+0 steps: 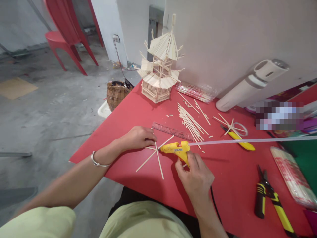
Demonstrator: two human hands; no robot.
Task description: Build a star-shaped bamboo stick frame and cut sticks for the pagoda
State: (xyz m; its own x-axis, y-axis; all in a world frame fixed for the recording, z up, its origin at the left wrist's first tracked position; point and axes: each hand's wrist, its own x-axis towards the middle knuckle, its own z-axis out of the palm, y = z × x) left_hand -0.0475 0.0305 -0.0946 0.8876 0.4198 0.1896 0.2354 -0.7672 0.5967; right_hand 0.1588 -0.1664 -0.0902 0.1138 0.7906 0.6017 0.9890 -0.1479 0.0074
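Observation:
My right hand (195,175) is closed round the grip of a yellow glue gun (176,149), whose nozzle points left at the centre of a star of crossed thin wooden sticks (156,155) lying on the red table (138,115). A long clear glue stick (247,141) juts from the gun's back to the right. My left hand (138,137), with a silver bangle on its wrist, presses its fingertips down on the sticks where they cross.
A stick-built pagoda model (159,71) stands at the table's far end. Nearby lie a clear ruler (172,131), a bundle of loose sticks (192,122), a yellow-handled knife (239,138), yellow-black pliers (271,198), packets of sticks (293,178) and a white cylinder (250,84). A red chair (66,36) stands on the floor.

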